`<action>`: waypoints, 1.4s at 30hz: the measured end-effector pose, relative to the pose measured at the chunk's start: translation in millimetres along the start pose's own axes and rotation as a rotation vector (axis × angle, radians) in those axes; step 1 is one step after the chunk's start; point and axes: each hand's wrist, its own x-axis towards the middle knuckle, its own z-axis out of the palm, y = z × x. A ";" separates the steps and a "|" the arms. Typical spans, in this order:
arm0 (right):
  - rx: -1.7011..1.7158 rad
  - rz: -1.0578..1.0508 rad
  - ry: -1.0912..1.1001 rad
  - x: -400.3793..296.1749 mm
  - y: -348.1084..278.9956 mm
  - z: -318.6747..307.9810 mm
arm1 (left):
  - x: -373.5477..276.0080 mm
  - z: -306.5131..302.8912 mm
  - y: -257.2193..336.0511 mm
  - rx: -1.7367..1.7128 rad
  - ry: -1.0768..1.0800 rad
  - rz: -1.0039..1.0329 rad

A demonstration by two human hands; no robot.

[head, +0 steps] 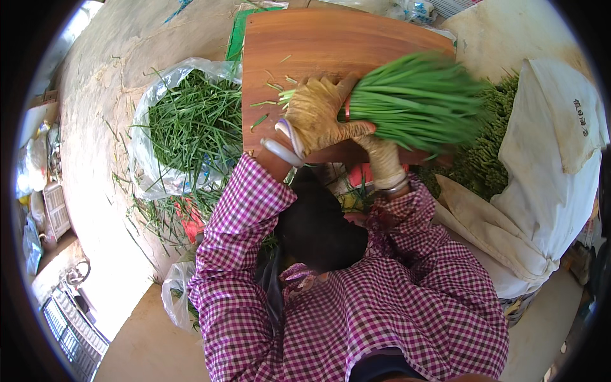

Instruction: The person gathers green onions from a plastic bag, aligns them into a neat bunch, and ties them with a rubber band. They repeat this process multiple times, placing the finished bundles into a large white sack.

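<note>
A bundle of long green garlic chives (410,100) is held above a brown wooden board (334,33). A red band (347,109) circles it near the pale stem ends, which point left. My left hand (320,112), in a yellowed glove, lies across the stem end with its thumb and fingers around it. My right hand (382,155), also gloved, grips the bundle from the near side and below; its fingers are largely hidden. The leafy tips on the right are blurred. Short cut scraps (259,122) lie on the board by the stem ends.
Left of the board, a clear plastic bag (143,119) holds loose green trimmings (195,124); more are scattered on the floor (95,143). To the right, a pile of green stalks (487,153) sits beside a white cloth sack (549,191) bearing writing. A dark object (320,224) is near my lap.
</note>
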 end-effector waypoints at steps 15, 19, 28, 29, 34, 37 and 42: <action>-0.989 -0.146 -0.491 89.6 -63.4 -24.2 | -12.9 3.5 -30.1 -0.939 0.145 -0.038; -0.660 0.261 -0.452 87.2 -32.0 -53.3 | -9.9 5.7 -31.2 -0.937 0.107 -0.055; -0.762 -0.158 -0.297 71.5 -15.1 -37.0 | -10.5 -8.8 -17.7 -0.859 0.069 -0.053; -0.816 -0.240 -0.321 67.5 -35.7 -32.0 | -3.8 -15.2 -20.4 -0.917 0.032 -0.098; -0.199 0.120 -0.110 29.2 -61.9 22.7 | 6.5 -19.9 -46.7 -0.897 0.025 -0.228; -0.195 0.330 -0.033 20.8 -33.5 39.2 | -5.5 16.2 -50.1 -0.864 0.137 -0.485; -0.380 0.362 -0.039 24.9 3.3 25.8 | -24.3 41.2 -55.2 -1.176 0.269 -0.369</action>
